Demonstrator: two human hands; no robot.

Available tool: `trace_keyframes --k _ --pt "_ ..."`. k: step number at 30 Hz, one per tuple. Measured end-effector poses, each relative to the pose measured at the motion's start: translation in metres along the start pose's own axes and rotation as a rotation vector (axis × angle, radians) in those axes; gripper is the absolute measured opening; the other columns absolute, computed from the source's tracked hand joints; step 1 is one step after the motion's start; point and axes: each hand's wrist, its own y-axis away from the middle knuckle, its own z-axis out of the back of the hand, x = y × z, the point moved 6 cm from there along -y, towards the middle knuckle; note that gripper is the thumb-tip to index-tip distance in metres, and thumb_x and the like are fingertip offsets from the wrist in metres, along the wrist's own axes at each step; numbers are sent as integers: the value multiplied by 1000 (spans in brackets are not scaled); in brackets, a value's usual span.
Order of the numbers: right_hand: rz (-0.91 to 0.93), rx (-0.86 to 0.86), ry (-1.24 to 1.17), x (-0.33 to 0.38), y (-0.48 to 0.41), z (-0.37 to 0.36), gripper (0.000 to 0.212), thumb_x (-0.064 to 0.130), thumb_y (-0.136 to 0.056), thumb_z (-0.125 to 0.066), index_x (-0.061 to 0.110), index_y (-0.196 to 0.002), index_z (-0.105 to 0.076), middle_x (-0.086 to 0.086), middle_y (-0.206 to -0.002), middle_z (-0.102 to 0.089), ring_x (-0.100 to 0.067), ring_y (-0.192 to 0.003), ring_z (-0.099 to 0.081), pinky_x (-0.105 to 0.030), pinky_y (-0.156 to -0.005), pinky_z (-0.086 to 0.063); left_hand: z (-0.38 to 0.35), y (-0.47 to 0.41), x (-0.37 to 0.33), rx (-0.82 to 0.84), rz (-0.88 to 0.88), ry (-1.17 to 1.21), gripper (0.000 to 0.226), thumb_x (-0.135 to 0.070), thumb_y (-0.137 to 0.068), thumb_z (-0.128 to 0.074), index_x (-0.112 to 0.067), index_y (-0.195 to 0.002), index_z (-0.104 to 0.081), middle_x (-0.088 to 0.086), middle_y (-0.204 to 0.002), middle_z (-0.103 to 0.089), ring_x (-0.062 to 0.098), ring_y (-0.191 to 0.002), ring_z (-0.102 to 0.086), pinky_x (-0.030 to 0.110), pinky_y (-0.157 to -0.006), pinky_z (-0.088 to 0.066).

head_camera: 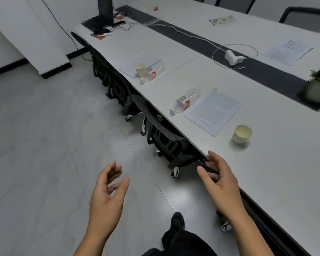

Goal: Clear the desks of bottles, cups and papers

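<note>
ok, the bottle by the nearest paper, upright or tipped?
Tipped. The bottle lies on its side on the desk, its length flat along the top, beside the paper.

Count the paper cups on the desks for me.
2. The near paper cup stands beside the nearest printed sheet; the far paper cup sits by a lying plastic bottle. More may lie outside the view.
</note>
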Motion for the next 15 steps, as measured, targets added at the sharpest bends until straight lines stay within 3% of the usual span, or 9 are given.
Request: trace_keyframes --k 6,11,15 --pt "8 -57 19 40 -109 -22 51 32 -92 -67 33 -140 -49 25 -135 -52 6 -120 -53 -17 -92 -46 -19 -143 -35 -22 -37 6 42 -12 -95 -63 -29 -131 -52 -7 -122 -64 4 -115 -60 19 -89 -45" --pt "-136 -253 62 10 -174 -9 50 31 -92 -67 37 -138 -49 19 -134 -54 6 -117 -53 -19 -92 -45 -101 -244 -16 224 4 -19 43 -12 -94 -63 -32 -130 -51 -9 -122 -63 3 -116 -59 25 -95 -47" --pt "-312 -446 125 -8 -199 10 55 31 -92 -67 32 -142 -46 14 -136 -53 -2 -117 -55 -22 -91 -44 -179 -315 -12 495 47 -11 44 -8 -93 -63 -26 -132 -52 -6 -122 -63 1 -114 -60 13 -88 -47"
